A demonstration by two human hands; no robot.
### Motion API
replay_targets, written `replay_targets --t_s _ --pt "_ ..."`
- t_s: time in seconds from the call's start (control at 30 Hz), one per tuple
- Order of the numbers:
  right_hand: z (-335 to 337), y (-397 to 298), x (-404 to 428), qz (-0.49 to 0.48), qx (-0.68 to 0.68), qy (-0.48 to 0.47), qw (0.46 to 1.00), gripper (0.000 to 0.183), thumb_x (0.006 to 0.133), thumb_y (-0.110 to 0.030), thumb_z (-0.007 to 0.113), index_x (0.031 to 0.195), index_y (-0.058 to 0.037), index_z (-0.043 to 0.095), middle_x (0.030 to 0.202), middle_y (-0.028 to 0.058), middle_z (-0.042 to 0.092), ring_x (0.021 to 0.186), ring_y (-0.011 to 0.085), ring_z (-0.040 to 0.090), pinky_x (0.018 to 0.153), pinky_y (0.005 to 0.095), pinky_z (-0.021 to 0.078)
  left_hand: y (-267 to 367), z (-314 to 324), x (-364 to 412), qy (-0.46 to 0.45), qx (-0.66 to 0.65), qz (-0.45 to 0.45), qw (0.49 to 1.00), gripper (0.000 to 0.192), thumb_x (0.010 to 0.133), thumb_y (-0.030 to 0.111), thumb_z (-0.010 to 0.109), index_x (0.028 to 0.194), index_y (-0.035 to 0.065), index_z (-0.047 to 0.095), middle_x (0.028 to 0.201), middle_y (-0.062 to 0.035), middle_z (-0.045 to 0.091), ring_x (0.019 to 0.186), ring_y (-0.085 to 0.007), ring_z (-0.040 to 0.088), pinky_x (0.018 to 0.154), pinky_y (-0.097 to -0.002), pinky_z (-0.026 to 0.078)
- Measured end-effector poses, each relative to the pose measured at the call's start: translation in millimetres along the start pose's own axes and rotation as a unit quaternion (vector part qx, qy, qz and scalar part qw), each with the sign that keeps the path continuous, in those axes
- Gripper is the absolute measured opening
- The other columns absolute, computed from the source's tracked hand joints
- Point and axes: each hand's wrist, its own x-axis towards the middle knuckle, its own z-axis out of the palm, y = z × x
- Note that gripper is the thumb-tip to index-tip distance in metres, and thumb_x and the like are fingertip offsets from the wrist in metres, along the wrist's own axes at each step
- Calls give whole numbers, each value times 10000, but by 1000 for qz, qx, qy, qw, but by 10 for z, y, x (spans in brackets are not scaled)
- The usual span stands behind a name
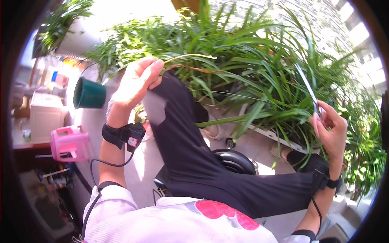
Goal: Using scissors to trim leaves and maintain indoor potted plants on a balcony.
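Between the thumb and fingers of my left hand are a pale yellowed leaf and a shrivelled brown leaf, with a bit of green at the pinch. Both point right, over the near side of a dense mass of long strap-like green leaves. My right hand grips a pair of scissors by pink handles, with the metal blades pointing up among the foliage at the right. Whether the blades are apart is hard to tell. One long green leaf hangs out towards my knees.
A dark green plastic pot and a pink plastic container with a handle are at the left. Below the leaves runs a white rail, with a caster nearby. A round black base sits between my legs.
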Motion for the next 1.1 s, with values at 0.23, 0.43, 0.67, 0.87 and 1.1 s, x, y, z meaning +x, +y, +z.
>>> replay_targets --t_s 0.23,0.43,0.67,0.87,1.1 --pt "-19 87 -105 -40 21 -5 999 347 754 57 585 1096 -3 578 544 -75 353 463 -9 352 420 164 240 -343 -1085 -1430 270 -90 -116 952 285 866 99 484 590 104 415 517 77 308 448 -31 269 431 -197 257" --pt "-26 73 -81 -59 13 -10 998 351 757 35 615 1104 -7 575 535 -79 356 447 -8 344 408 172 226 -1095 -1354 -1761 324 -3 -327 888 260 850 154 500 606 101 425 516 48 345 450 -55 371 382 -205 262" --pt "-37 36 -130 -39 21 -25 999 322 765 36 599 1084 4 579 519 -66 397 436 -4 381 398 167 254 -1871 -2024 -812 320 -408 -353 779 132 869 78 387 759 4 391 731 -121 448 640 -194 479 515 -271 428" --pt "1 12 -153 -37 17 -39 998 269 770 37 577 1039 24 585 500 -54 397 425 -1 383 391 175 261 -2427 -2105 -686 292 -171 -361 869 100 848 54 381 824 -15 449 778 -140 493 714 -274 573 585 -338 516" --pt "-54 13 -148 -48 -42 -45 997 255 750 5 612 1003 30 602 484 -45 384 417 1 360 394 185 240 -1964 -1393 -834 -68 28 -489 869 365 832 96 536 1169 2 431 949 -110 613 749 -228 652 607 -291 525"
